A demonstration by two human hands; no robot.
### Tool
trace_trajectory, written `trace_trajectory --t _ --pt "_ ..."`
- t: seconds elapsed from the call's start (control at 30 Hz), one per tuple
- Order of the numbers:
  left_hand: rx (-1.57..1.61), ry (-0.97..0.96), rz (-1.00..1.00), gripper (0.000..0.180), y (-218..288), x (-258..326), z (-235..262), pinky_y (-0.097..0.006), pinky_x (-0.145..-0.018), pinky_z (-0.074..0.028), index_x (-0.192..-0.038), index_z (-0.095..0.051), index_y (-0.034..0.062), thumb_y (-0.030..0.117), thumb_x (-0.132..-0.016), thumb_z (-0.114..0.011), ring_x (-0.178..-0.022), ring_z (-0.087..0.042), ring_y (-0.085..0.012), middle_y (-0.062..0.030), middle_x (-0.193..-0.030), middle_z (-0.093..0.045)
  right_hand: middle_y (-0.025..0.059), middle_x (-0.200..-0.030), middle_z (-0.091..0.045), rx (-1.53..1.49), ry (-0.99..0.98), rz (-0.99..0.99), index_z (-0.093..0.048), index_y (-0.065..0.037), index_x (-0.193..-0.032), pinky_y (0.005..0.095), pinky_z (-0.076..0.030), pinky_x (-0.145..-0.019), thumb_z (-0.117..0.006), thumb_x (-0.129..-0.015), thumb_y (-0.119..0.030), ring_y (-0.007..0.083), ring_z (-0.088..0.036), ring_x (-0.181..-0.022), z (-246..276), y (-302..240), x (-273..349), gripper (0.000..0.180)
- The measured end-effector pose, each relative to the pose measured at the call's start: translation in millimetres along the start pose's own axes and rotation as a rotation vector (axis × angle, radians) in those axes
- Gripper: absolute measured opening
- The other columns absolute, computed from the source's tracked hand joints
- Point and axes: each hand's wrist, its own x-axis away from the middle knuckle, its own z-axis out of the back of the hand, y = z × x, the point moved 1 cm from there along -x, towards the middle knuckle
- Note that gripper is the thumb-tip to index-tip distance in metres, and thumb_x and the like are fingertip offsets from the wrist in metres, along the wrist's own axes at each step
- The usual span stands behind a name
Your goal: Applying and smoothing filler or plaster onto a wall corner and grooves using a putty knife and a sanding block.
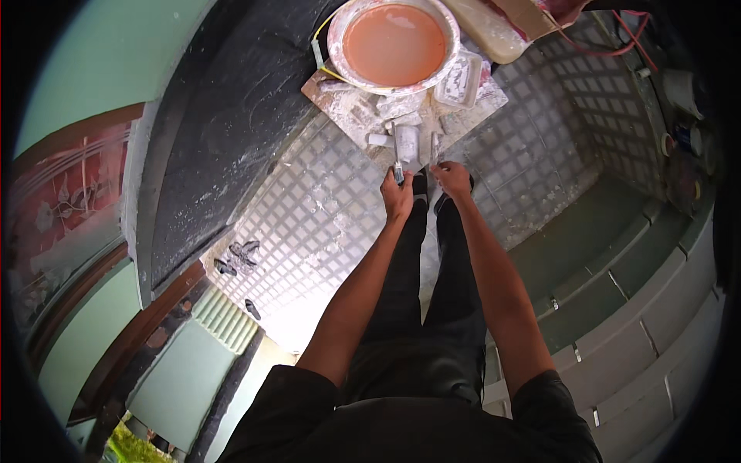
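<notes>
My left hand (397, 194) is closed around the short grip of a whitish, flat, rectangular tool (407, 143), whose exact kind I cannot make out. Beside it, my right hand (454, 180) pinches a thin, narrow tool (435, 147) smeared with white. Both tools point away from me, over the near edge of a board (480, 108) crusted with white residue. On that board stands a round white tub (337, 58) holding orange-brown liquid. Near the tub lie a small rectangular tray (460, 80) coated in white and a short pale cylinder (379, 140).
Dark sandals (243, 253) lie on the tiled floor (309, 193) at left. A dark, splattered slab (224, 131) runs along the left side. Grey-green steps (579, 262) rise at right. Red tubing (625, 42) and several containers (683, 92) sit at the far right.
</notes>
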Motion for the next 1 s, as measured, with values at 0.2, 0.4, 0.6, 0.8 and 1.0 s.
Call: trace_trajectory --t 0.2,0.4,0.6,0.8,1.0 --pt "0.186 0.055 0.211 0.033 -36.0 -45.5 10.5 -0.037 -0.085 -0.054 -0.114 -0.069 0.0002 0.027 -0.096 -0.075 -0.091 -0.069 -0.0224 -0.0102 -0.101 -0.073 0.0210 -0.100 -0.079 -0.515 0.070 -0.203 -0.067 0.006 -0.134 0.0405 -0.059 -0.086 -0.076 -0.089 -0.048 0.0318 -0.078 -0.093 -24.6 -32.3 -39.6 0.071" --pt "0.446 -0.126 0.288 0.025 -31.8 -62.7 -7.0 -0.030 -0.093 -0.052 -0.116 -0.070 0.0040 0.020 -0.097 -0.071 -0.101 -0.068 -0.0152 -0.0057 -0.110 -0.074 0.0301 -0.125 -0.071 0.051 0.083 0.070 -0.060 0.005 -0.140 0.0469 -0.054 -0.099 -0.082 -0.081 -0.058 0.0452 -0.070 -0.116 -42.1 -72.6 -39.0 0.089" --pt "0.639 -0.206 0.361 0.023 1.6 -35.3 -0.8 -0.036 -0.092 -0.057 -0.123 -0.066 0.0064 0.015 -0.102 -0.064 -0.109 -0.072 -0.0190 -0.0063 -0.117 -0.074 0.0296 -0.108 -0.074 -0.185 0.123 0.269 -0.063 -0.005 -0.138 0.0519 -0.056 -0.092 -0.074 -0.089 -0.033 0.0487 -0.071 -0.107 -13.3 -85.5 -13.2 0.057" --pt "0.393 -0.179 0.105 0.024 24.5 -23.5 1.6 -0.036 -0.089 -0.058 -0.118 -0.069 0.0093 0.026 -0.100 -0.073 -0.103 -0.068 -0.0150 -0.0026 -0.111 -0.070 0.0130 -0.121 -0.073 -0.577 0.196 0.219 -0.057 0.001 -0.144 0.0383 -0.053 -0.093 -0.069 -0.098 -0.018 0.0237 -0.069 -0.107 29.7 -64.4 13.8 0.051" --pt "0.261 -0.108 -0.133 0.027 50.7 -21.3 0.7 -0.035 -0.092 -0.053 -0.119 -0.067 0.0091 0.025 -0.099 -0.075 -0.101 -0.064 -0.0189 -0.0053 -0.112 -0.068 0.0054 -0.118 -0.071 -0.699 0.039 0.289 -0.053 -0.004 -0.149 0.0298 -0.053 -0.086 -0.067 -0.102 -0.017 0.0141 -0.065 -0.102 47.3 -83.9 33.5 0.051"
